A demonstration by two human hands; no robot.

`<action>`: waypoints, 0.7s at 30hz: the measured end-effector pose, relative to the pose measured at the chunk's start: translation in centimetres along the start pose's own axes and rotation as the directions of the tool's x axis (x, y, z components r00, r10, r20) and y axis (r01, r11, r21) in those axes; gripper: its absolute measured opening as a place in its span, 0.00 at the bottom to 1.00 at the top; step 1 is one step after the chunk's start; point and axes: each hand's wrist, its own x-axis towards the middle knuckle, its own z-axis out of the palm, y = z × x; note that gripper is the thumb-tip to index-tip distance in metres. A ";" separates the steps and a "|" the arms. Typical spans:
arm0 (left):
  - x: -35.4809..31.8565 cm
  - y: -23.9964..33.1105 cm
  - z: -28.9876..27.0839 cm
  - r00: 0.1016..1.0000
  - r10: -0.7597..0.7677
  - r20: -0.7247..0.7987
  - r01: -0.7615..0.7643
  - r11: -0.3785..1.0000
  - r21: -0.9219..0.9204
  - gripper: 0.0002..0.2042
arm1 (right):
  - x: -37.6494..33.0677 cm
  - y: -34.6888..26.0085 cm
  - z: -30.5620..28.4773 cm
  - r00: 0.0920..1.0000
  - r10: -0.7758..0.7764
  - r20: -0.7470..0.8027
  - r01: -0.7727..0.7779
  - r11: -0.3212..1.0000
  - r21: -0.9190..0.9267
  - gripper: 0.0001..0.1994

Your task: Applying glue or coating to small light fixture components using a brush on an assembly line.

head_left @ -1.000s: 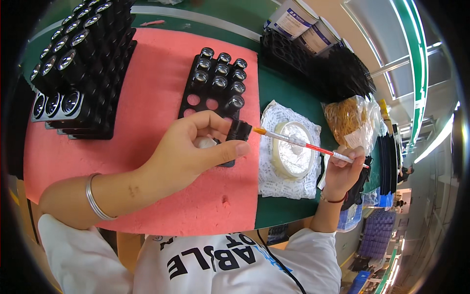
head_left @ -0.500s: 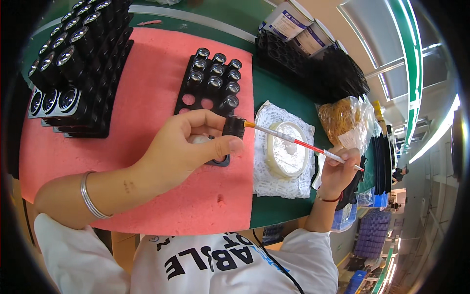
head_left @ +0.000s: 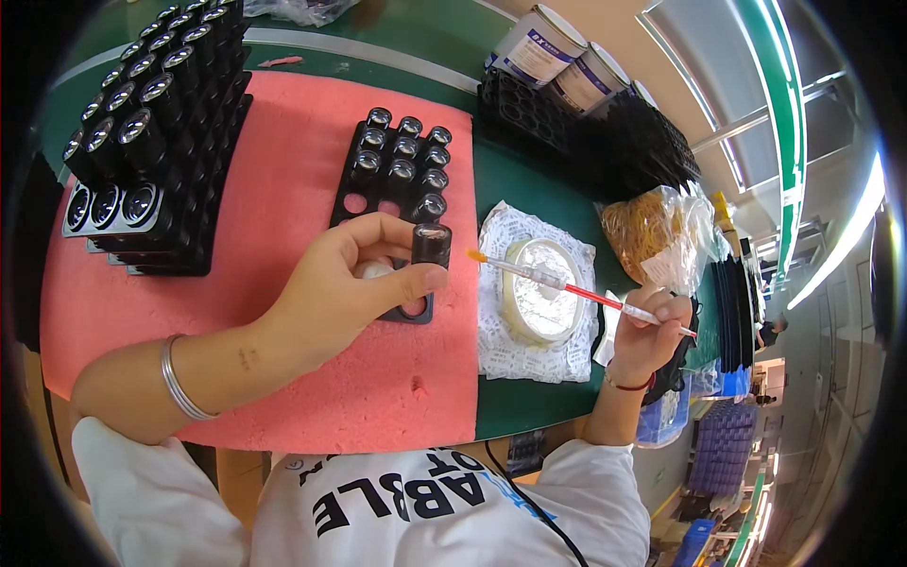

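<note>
Between the thumb and fingers of my left hand (head_left: 354,269) is a short black cylinder (head_left: 432,245) with a glossy top end. The hand is over the near part of a black holed tray (head_left: 408,312), which carries several similar glass-topped black cylinders (head_left: 401,170). My right hand (head_left: 650,331) pinches the end of a thin paintbrush (head_left: 595,297) with a red and clear handle. Its yellow bristle tip points left, a small gap away from the held cylinder. Below the brush sits a round dish (head_left: 543,317) with a whitish, shiny inside, resting on printed paper (head_left: 493,354).
A tall stack of black trays (head_left: 203,180) filled with cylinders stands left on the pink foam mat (head_left: 293,142). Metal cans (head_left: 539,47), black trays (head_left: 529,118) and a clear bag of yellowish material (head_left: 657,231) line the far right. A blue bin (head_left: 664,420) is at the right.
The brush tip has come away from the black cylinder, leaving a gap. The cylinder now shows its glossy top. The whole view has shifted slightly.
</note>
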 end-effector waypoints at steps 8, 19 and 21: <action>0.2 -0.3 -0.1 0.999 0.036 -0.019 -0.036 0.999 -0.037 0.12 | -0.2 -0.2 0.8 0.998 0.023 0.057 -0.020 0.999 -0.050 0.13; 0.0 0.0 0.0 1.000 0.016 -0.011 -0.016 1.000 0.021 0.11 | -0.1 -0.2 0.6 0.996 0.023 0.092 -0.010 0.990 -0.137 0.13; -0.1 0.1 0.0 0.999 0.029 -0.019 -0.029 0.999 0.015 0.13 | 0.0 -0.2 0.7 0.996 0.036 0.076 -0.026 0.991 -0.129 0.12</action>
